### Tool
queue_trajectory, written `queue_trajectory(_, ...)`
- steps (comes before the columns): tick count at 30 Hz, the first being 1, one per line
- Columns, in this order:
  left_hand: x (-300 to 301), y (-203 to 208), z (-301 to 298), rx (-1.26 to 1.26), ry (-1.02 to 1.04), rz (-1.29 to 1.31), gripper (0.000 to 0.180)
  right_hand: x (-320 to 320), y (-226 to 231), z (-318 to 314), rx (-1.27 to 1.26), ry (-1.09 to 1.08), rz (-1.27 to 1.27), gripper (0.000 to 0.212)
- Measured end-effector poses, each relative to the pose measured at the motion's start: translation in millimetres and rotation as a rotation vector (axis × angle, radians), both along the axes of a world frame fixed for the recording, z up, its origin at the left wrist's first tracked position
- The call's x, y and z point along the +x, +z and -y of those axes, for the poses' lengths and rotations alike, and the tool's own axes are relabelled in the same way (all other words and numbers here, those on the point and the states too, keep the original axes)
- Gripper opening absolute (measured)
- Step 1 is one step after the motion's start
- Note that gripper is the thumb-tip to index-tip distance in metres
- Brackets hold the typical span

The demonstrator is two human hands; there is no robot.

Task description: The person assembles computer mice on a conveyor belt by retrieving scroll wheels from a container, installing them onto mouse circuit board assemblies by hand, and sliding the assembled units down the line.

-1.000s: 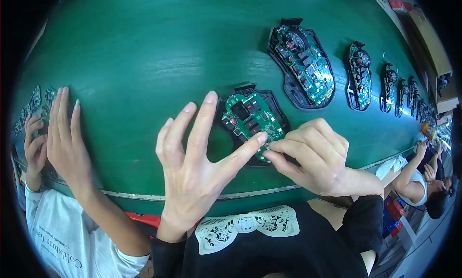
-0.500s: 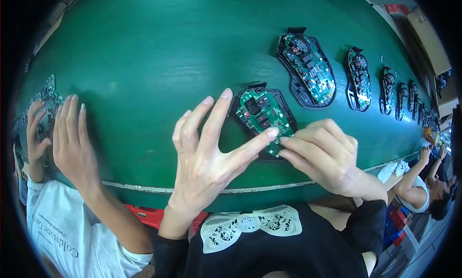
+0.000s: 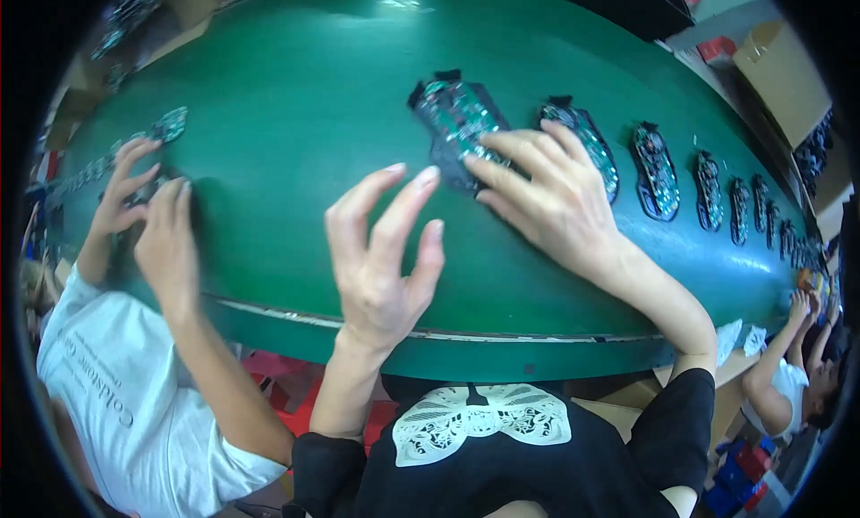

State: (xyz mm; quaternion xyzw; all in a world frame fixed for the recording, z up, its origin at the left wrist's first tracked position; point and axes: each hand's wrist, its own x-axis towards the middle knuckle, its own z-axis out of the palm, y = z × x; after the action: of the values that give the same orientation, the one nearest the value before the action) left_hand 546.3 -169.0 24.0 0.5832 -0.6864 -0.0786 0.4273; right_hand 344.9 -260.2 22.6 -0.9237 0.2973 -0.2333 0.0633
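Observation:
A green circuit board in a black plastic shell (image 3: pixel 461 115) is on the table ahead of me, slightly blurred. My right hand (image 3: pixel 555 191) reaches over its near right end, fingertips on the board and thumb at the shell's lower edge, gripping it. The fingers hide that end. My left hand (image 3: pixel 381 267) hovers nearer to me over the green table (image 3: pixel 296 133), empty, its fingers apart and partly curled. Just right of my right hand lies a second board in a shell (image 3: pixel 596 155), partly covered by the fingers.
More boards in black shells (image 3: pixel 656 170) run in a row toward the far right. At left, a co-worker's hands (image 3: pixel 166 236) are beside several loose circuit boards (image 3: pixel 168 125). Another person (image 3: pixel 779 384) sits at far right. Cardboard boxes (image 3: pixel 779 70) stand beyond the table.
The board and shell have moved away from me and sit close to the row. My right hand has followed over it. My left hand has come off the board. The view has shifted.

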Motion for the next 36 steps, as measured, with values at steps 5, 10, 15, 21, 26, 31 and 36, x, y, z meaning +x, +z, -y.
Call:
queue_trajectory(5,-3.0,-7.6,3.5,-0.024,-0.002,0.045,0.05,-7.5,17.8,-16.2,-0.125,-0.04,-0.196,0.046)
queue_trajectory(10,-8.1,-20.0,1.4,-0.187,-0.059,-0.084,0.038,-70.0,36.7,-87.9,0.033,-0.034,-0.233,0.048)
queue_trajectory(15,-44.2,49.5,-16.4,-0.311,-0.387,-0.505,0.026,-100.1,40.3,-125.9,0.009,-0.161,-0.273,0.044)
queue_trajectory(21,-89.3,118.9,-44.8,-0.573,-0.725,-0.533,0.017,-108.3,48.5,-138.3,-0.032,-0.234,-0.27,0.04)
queue_trajectory(26,-96.1,100.7,-71.1,-0.619,-0.846,-0.318,0.015,-109.8,43.1,-142.0,-0.013,-0.274,-0.214,0.04)
queue_trajectory(31,-102.3,76.7,-79.0,-0.676,-0.787,-0.188,0.015,-141.7,34.7,-144.4,-0.025,-0.422,-0.266,0.036)
queue_trajectory(36,-92.1,17.0,-17.8,-0.332,-0.324,-0.429,0.038,-165.8,14.8,-142.2,0.022,-0.489,-0.201,0.028)
